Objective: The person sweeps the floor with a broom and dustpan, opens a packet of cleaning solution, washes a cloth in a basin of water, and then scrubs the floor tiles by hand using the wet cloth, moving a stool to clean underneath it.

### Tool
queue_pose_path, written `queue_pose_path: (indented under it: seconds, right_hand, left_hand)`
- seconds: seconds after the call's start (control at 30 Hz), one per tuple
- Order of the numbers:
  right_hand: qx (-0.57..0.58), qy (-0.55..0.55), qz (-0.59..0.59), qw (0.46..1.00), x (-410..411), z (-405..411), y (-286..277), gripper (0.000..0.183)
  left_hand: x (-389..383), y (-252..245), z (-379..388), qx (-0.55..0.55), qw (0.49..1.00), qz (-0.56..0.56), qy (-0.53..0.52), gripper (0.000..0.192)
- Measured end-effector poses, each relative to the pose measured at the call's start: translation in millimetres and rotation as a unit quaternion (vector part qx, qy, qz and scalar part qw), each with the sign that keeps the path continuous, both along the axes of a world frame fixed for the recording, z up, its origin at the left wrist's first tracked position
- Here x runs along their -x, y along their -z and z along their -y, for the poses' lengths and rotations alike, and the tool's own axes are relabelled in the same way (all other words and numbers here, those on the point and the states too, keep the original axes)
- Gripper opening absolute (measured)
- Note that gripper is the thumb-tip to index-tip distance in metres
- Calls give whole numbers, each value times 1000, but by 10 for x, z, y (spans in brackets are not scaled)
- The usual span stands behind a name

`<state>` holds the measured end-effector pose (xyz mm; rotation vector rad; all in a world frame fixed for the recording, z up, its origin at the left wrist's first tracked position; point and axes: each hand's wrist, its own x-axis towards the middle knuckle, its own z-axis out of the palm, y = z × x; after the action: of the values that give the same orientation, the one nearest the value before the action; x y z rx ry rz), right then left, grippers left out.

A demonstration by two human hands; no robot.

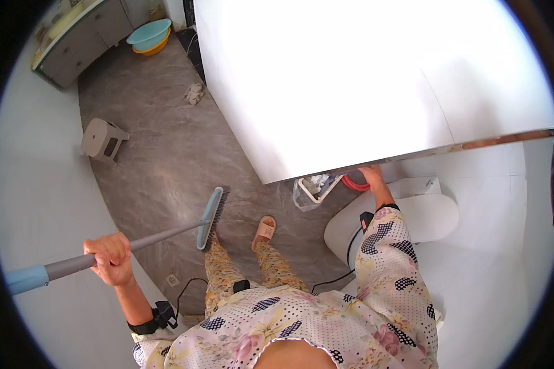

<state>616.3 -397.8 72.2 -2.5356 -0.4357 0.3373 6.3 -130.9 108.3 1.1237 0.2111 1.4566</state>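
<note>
My left hand [111, 258] is closed around the grey pole [166, 235] of a floor brush, below its light blue sleeve at the far left. The blue brush head [208, 219] with dark bristles is on or just above the grey floor beside my slippered foot [265, 228]. On the right, my right hand [370, 173] reaches to the lower edge of a white wall panel or partition [341, 92]; its fingertips are partly hidden there, so its hold cannot be told. A red coiled hose or ring [355, 184] lies just left of that hand.
A lined waste bin [315, 199] and a white toilet [427, 217] stand at the right. A beige stool [102, 140] is by the left wall. A crumpled cloth [194, 93], stacked basins [149, 36] and grey cabinets [76, 50] are farther off. A floor drain [171, 280] lies lower left.
</note>
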Motion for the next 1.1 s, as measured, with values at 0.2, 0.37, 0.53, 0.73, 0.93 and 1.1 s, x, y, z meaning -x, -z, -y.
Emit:
queue_pose_path:
  seconds: [0.2, 0.37, 0.53, 0.73, 0.93, 1.1]
  right_hand:
    - [48, 41, 16, 998, -229, 2, 276, 36]
    - [7, 50, -41, 998, -342, 316, 293, 36]
    - [-6, 54, -87, 995, -340, 254, 291, 36]
    - [-14, 53, -139, 989, -243, 149, 281, 36]
    - [-38, 80, -189, 978, 32, 43, 216, 38]
    - [-80, 50, -213, 973, 5, 7, 481, 31]
  left_hand:
    - [-10, -138, 60, -7, 1000, -2, 8, 30]
    - [-215, -6, 58, 41, 997, -61, -3, 25]
    - [-428, 257, 7, 66, 990, -126, 9, 19]
    - [-483, 813, 118, 236, 931, -276, -30, 23]
    - [121, 1208, 434, 310, 862, -383, -117, 25]
    - [902, 1281, 1039, 456, 811, -297, -212, 23]
